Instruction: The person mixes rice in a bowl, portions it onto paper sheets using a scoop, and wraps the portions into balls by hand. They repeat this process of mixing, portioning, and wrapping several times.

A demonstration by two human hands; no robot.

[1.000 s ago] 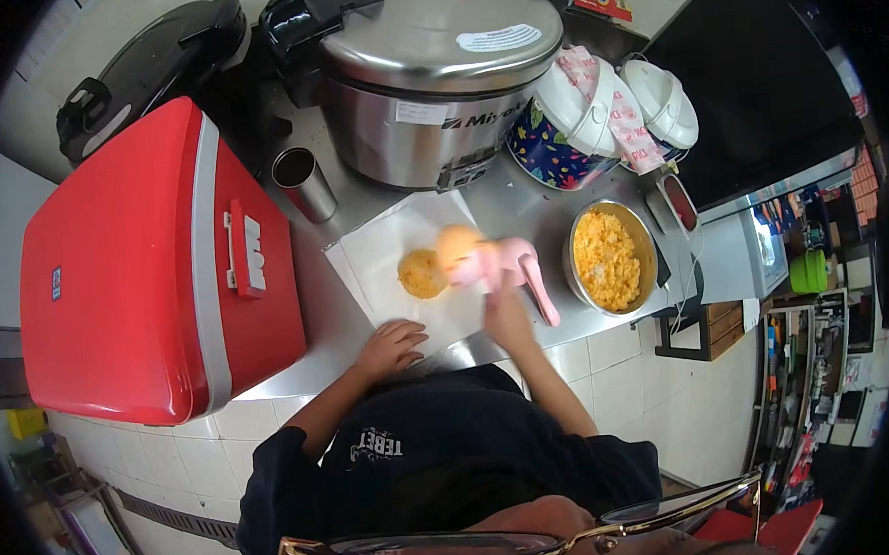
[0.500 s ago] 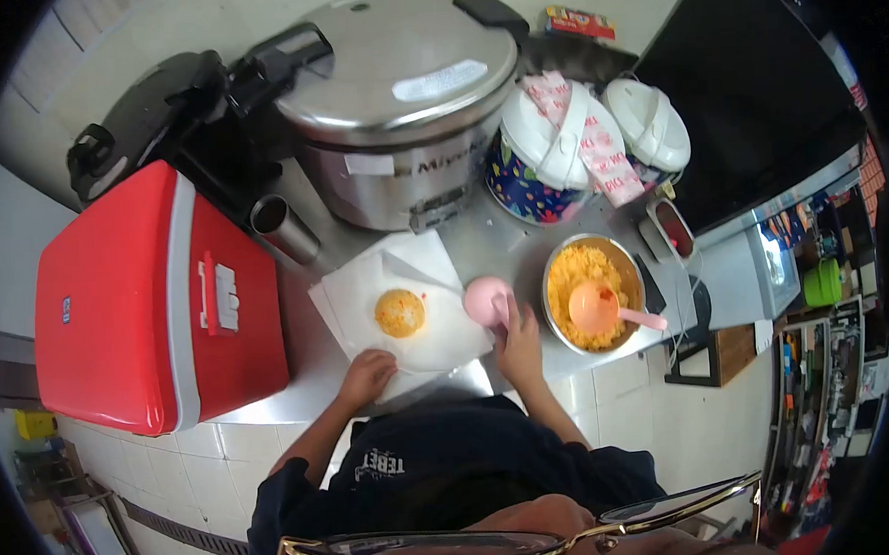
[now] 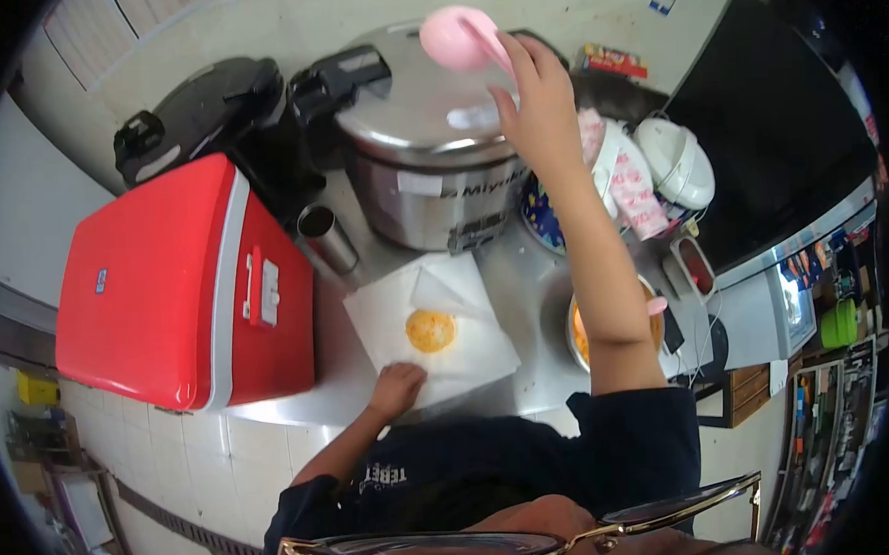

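With our right hand [image 3: 543, 100] partly closed, we hold the pink scoop [image 3: 449, 39] by its handle, up by the cooker [image 3: 436, 203]; our left hand [image 3: 400, 387], loosely curled, touches the white paper [image 3: 482, 350] under the orange rice [image 3: 431, 331] on the tabletop [image 3: 540, 303].

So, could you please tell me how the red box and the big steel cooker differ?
The red box has straight sides, while the steel cooker is round. The box is bright red with a pale band; the cooker is silvery and shiny. The box has a white latch, the cooker a black handle. Both stand on the metal table.
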